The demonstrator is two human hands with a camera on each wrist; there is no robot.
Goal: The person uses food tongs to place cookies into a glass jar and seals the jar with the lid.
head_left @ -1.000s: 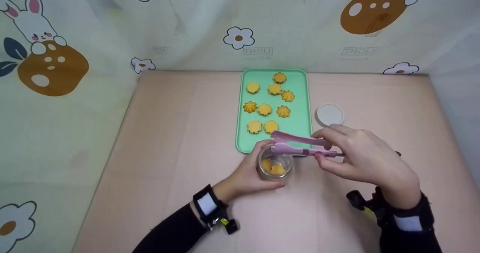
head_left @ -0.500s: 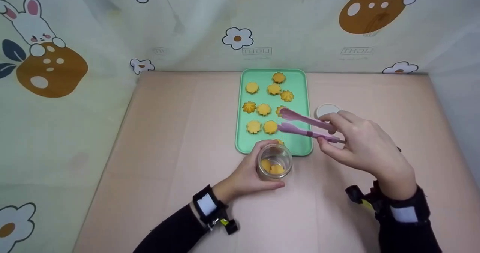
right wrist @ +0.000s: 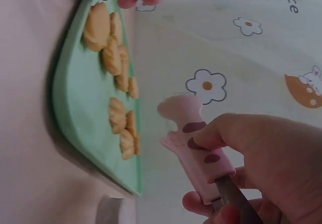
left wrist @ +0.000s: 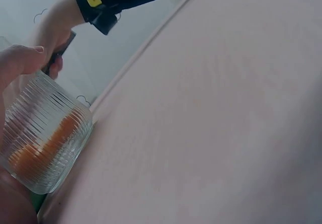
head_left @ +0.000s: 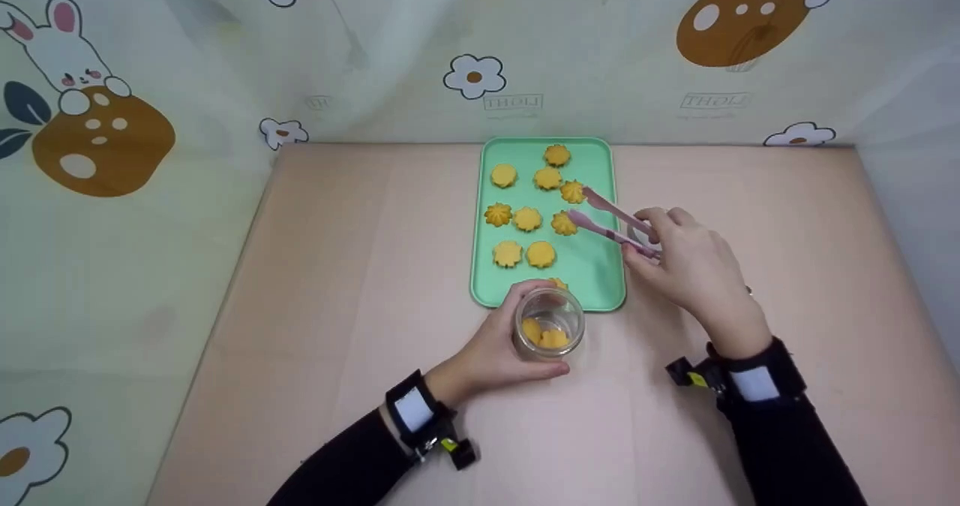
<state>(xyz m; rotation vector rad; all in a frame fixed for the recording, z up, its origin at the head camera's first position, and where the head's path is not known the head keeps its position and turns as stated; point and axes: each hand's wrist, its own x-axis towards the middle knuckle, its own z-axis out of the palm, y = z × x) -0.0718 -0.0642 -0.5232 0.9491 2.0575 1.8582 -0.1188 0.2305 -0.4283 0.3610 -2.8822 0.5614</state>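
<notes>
A ribbed glass jar with yellow cookies inside stands on the table just in front of the green tray. My left hand grips the jar from the left. My right hand holds pink tongs by the handle. Their tips reach over the tray's right side, one on each side of a flower-shaped cookie. Several more yellow cookies lie on the tray.
A white lid lies right of the tray, mostly hidden behind my right hand. Printed curtain walls close in the pink table at the back and both sides.
My right hand has carried the tongs from above the jar back and to the right, over the tray's cookies. The left hand and jar have stayed put.
</notes>
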